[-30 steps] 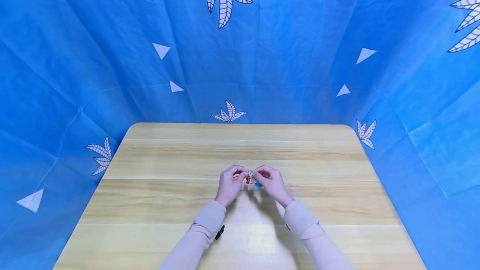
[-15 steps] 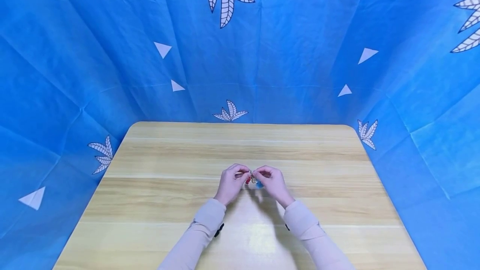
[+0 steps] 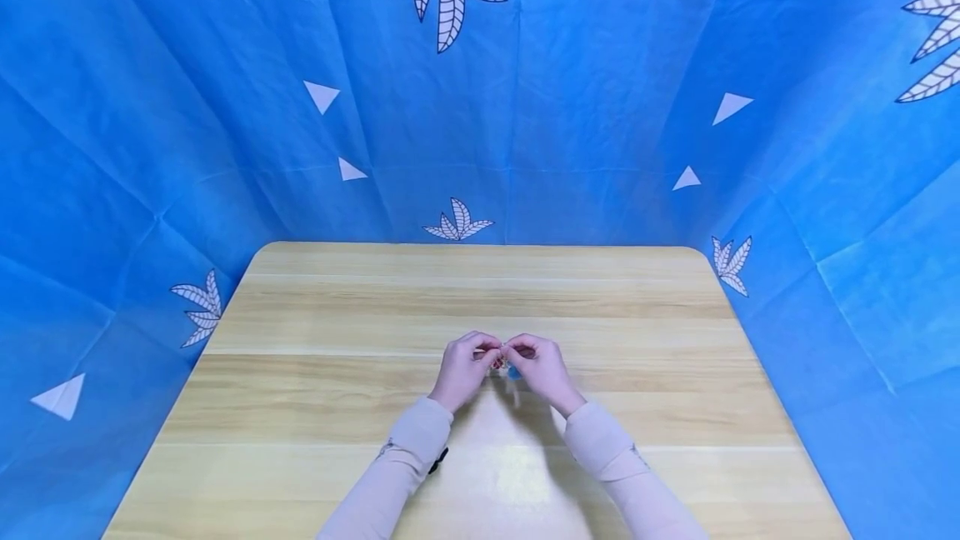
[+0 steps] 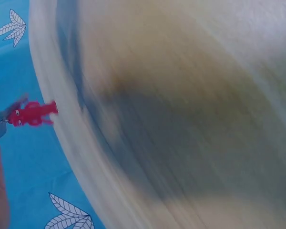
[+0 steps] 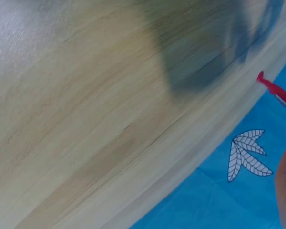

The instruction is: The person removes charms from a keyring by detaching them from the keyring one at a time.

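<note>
- While both my hands hover over the wooden table (image 3: 315, 407), I've got a tiny keychain charm (image 3: 504, 366) pinched between them, above the table's middle.
- My left hand (image 3: 462, 370) pinches one end, fingers curled tight; I think that steadies it.
- My right hand (image 3: 542, 370) nips the other end the same way.
- Its red figure (image 4: 32, 113) dangles free off a metal ring.
- Blue leaf-print cloth (image 3: 600, 65) rises behind the table.
</note>
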Demonstrator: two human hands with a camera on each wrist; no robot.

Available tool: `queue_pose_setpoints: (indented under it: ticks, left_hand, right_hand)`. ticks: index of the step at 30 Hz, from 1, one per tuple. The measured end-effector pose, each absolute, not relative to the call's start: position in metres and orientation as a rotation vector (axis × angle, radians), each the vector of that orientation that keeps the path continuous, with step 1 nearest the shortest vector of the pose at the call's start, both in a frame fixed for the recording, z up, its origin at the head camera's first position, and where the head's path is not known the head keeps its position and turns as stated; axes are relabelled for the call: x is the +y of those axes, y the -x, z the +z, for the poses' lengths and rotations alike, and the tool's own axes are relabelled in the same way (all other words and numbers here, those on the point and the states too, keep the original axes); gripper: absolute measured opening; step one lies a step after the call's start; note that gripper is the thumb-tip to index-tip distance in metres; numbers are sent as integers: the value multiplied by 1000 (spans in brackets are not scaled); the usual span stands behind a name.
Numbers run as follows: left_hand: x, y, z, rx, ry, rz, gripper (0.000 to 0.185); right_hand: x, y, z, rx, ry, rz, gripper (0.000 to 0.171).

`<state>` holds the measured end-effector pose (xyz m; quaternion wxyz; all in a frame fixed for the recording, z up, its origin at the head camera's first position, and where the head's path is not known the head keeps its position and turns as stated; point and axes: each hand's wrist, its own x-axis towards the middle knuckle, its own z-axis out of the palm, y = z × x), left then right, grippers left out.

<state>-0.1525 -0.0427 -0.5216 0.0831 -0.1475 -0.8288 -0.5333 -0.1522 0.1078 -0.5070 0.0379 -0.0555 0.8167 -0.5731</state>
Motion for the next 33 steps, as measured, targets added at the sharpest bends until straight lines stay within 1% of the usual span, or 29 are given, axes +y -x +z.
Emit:
queue_pose_setpoints:
  ticks: [6, 13, 21, 33]
  left_hand:
    - [-42, 152, -524, -2461, 455, -1428, 6]
    - [-40, 152, -526, -2455, 454, -1349, 6]
    - [-42, 151, -528, -2487, 564, -1037, 7]
    - [-41, 149, -532, -2498, 541, -1010, 9]
  right_hand:
    - [106, 152, -506, 2526, 169, -1747, 7]
    - [105, 152, -509, 2510, 155, -1798, 11]
    - [107, 150, -514, 2564, 131, -1723, 5]
    - [109, 150, -519, 2546, 104, -1713, 5]
